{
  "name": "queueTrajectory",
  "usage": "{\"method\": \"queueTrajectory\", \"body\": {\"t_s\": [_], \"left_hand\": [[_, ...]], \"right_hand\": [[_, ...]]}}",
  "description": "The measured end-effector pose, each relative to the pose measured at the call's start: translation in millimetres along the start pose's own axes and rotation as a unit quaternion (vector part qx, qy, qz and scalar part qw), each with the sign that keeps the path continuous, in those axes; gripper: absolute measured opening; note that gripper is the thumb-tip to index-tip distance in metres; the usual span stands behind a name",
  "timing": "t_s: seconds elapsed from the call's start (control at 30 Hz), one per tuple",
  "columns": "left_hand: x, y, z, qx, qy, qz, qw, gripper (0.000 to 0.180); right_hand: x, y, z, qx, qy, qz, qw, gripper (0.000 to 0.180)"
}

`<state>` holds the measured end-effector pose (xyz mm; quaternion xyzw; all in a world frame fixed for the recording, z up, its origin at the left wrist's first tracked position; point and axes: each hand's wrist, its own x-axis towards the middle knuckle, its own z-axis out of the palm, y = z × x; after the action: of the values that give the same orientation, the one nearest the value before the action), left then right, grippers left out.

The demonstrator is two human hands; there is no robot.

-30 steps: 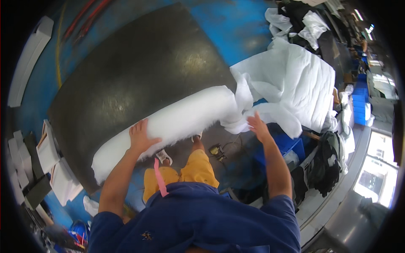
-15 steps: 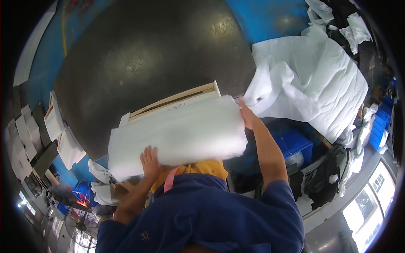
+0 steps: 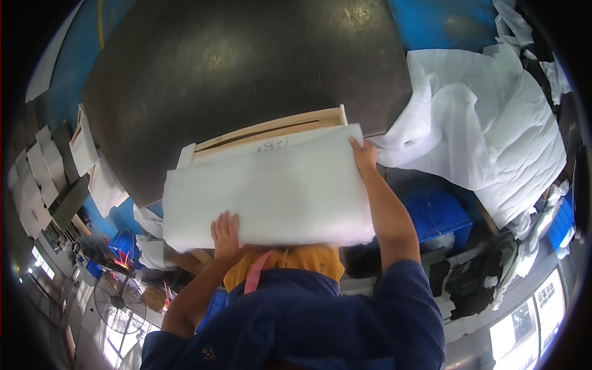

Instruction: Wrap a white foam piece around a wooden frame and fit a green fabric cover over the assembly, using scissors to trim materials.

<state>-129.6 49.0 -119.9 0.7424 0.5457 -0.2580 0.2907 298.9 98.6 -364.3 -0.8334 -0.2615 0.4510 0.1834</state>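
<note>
A thick sheet of white batting (image 3: 265,197) lies over a wooden frame (image 3: 271,131) with pale, light-covered ends, right in front of my body. The frame's far bare wood edge, with handwriting beside it, shows past the batting. My left hand (image 3: 227,238) rests on the near edge of the batting, fingers stretched and spread. At the far right corner, my right hand (image 3: 364,154) pinches the batting's edge, thumb on top; its other fingers are partly hidden. Batting hangs over the near side down to my yellow apron (image 3: 308,262).
The frame rests at the near edge of a dark table (image 3: 246,68). More white batting (image 3: 475,117) is heaped to the right, above a blue bin (image 3: 435,216). White covered panels (image 3: 105,185) stand at left. A standing fan (image 3: 118,302) is at lower left.
My right hand has closed on the far right corner of the batting, which now lies flatter and straighter. My left hand stays spread on the near edge. The view has shifted slightly.
</note>
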Motion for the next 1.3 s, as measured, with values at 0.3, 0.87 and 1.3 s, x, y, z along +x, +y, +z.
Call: {"method": "queueTrajectory", "body": {"t_s": [0.3,0.87,1.3], "left_hand": [[191.7,9.2,14.7,-0.124,0.072,0.112,0.983,0.059],[276.2,35.8,61.0,-0.218,-0.003,-0.041,0.975,0.014],[200.3,136.8,35.3,-0.121,-0.015,0.17,0.978,0.059]], "right_hand": [[-24.9,26.0,-56.2,0.133,-0.173,0.214,0.952,0.037],[-5.4,47.4,-7.7,0.003,-0.086,0.112,0.99,0.041],[-22.4,86.7,-2.5,-0.169,-0.102,0.072,0.978,0.03]]}}
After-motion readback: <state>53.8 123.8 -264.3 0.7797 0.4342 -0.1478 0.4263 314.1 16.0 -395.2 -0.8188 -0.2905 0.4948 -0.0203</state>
